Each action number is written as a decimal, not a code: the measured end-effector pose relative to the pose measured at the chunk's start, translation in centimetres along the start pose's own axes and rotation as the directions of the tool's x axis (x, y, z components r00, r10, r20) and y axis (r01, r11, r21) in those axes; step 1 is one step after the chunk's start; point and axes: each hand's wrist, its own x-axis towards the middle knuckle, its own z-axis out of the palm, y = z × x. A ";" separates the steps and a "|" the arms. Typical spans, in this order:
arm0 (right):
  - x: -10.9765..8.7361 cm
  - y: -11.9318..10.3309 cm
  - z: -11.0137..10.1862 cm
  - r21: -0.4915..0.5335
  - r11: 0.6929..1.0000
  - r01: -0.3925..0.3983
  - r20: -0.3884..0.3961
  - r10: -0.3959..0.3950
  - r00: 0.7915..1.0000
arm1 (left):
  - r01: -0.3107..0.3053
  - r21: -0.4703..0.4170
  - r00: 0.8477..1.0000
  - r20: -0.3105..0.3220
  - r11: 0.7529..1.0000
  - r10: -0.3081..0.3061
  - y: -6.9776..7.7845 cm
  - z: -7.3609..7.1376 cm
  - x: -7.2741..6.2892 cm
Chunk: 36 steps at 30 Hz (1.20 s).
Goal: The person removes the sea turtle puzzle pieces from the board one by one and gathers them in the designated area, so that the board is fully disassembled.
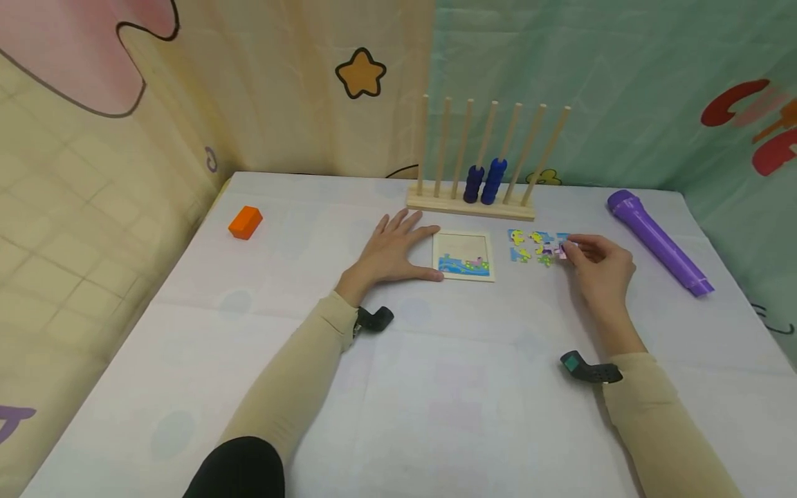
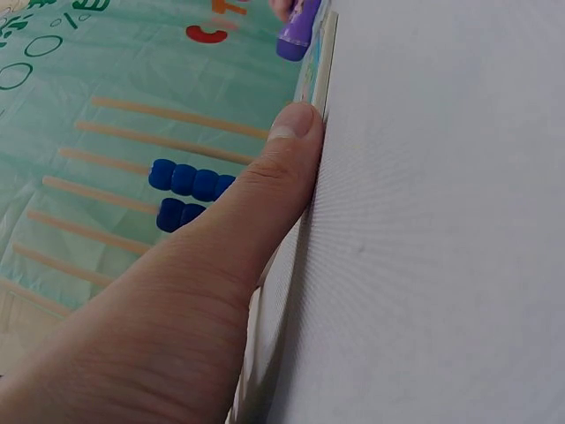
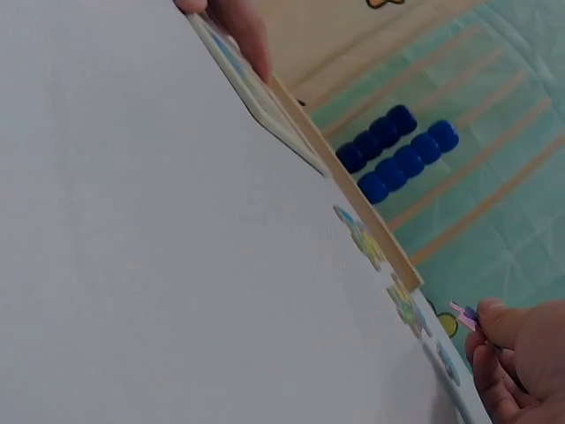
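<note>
My left hand (image 1: pixel 392 252) lies flat with fingers spread, its thumb and index finger at the left side of a square wooden puzzle tray (image 1: pixel 462 242). Joined pieces (image 1: pixel 463 266) with a blue, green and pink picture fill the tray's near part; bare wood shows above them. To the right of the tray, my right hand (image 1: pixel 600 266) pinches a pink and purple jigsaw piece (image 3: pixel 465 318) between thumb and fingers, held up over the table in the right wrist view. Several loose jigsaw pieces (image 1: pixel 521 254) lie between the tray and this hand.
A wooden peg rack (image 1: pixel 436 202) with dark blue beads (image 1: pixel 494 182) on two pegs stands behind the tray. An orange block (image 1: pixel 245 223) sits at the far left of the white table (image 1: pixel 398 401). At the right lies a purple microphone-shaped object (image 1: pixel 660 242).
</note>
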 end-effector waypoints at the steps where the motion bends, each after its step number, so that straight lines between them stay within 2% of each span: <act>1: 0.1 0.3 -0.1 0.005 1.000 0.000 -0.011 0.000 1.000 | 0.002 0.000 1.000 0.002 1.000 -0.002 0.0 0.0 0.0; 7: 0.2 1.3 -0.4 -0.016 0.999 0.031 -0.064 -0.032 0.997 | 0.004 -0.001 1.000 0.002 1.000 -0.004 -0.2 0.0 0.0; 18: -0.3 1.6 0.1 -0.142 0.985 0.098 -0.055 -0.107 0.993 | -0.003 -0.002 1.000 0.001 1.000 0.003 0.0 -0.1 -0.1; 23: -0.5 1.5 0.4 -0.166 0.982 0.087 -0.070 -0.099 0.993 | -0.004 -0.005 1.000 0.004 1.000 0.004 0.0 -0.1 -0.1; 29: -0.9 1.2 0.4 -0.177 0.981 0.076 -0.030 -0.083 0.996 | -0.005 -0.007 1.000 -0.001 1.000 0.005 -0.1 -0.1 -0.1; 36: -1.1 1.3 0.2 -0.194 0.975 0.105 -0.035 -0.114 0.993 | -0.005 -0.005 1.000 0.005 1.000 0.005 -0.1 0.0 0.1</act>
